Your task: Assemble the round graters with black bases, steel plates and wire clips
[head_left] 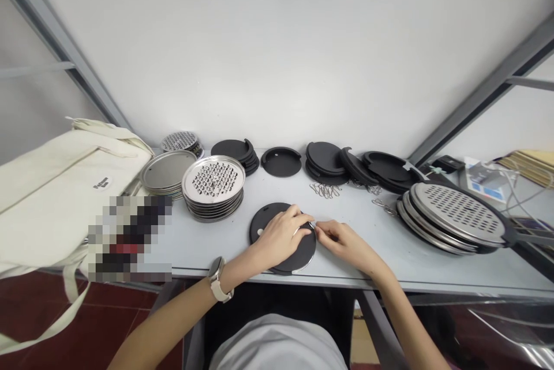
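Observation:
A round black lid (pixel 268 217) with a metal disc under it lies at the table's front edge. My left hand (pixel 281 234) rests on top of it, fingers curled, pressing it down; a watch is on that wrist. My right hand (pixel 341 240) is at the lid's right rim, fingers pinched on a small metal clip (pixel 312 224) that touches the rim. What the clip is attached to is hidden by the fingers.
Stacks of perforated metal discs (pixel 213 180) and plain metal discs (pixel 167 171) stand at left. Black lids (pixel 281 161) line the back. Loose wire clips (pixel 325 190) lie mid-table. Slotted discs (pixel 454 214) pile at right. A cream bag (pixel 56 179) sits far left.

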Demonstrator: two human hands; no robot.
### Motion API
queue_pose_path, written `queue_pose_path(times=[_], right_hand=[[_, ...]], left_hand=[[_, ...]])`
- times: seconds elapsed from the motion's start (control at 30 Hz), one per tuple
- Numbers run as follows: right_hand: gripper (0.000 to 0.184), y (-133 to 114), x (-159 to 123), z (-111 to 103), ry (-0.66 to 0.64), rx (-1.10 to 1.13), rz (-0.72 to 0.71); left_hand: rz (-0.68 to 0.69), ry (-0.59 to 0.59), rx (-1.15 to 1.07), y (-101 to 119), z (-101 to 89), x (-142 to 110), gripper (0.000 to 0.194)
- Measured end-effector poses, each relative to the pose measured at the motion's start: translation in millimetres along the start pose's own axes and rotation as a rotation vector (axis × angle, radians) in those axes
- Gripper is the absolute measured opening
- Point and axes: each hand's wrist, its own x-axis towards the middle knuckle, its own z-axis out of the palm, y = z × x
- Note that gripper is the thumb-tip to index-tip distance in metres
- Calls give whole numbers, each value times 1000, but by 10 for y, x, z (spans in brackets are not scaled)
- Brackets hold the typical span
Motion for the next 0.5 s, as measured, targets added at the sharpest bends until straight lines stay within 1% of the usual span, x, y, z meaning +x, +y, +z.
queue_pose_path(times=[0.33, 0.5], right_hand=[[31, -18, -3, -10, 10, 50, 24], [27, -29, -3, -9, 41, 87, 36]], left_hand=[[1, 3, -12, -16, 17, -5, 27], [-4, 0, -12, -21, 21, 0, 27]])
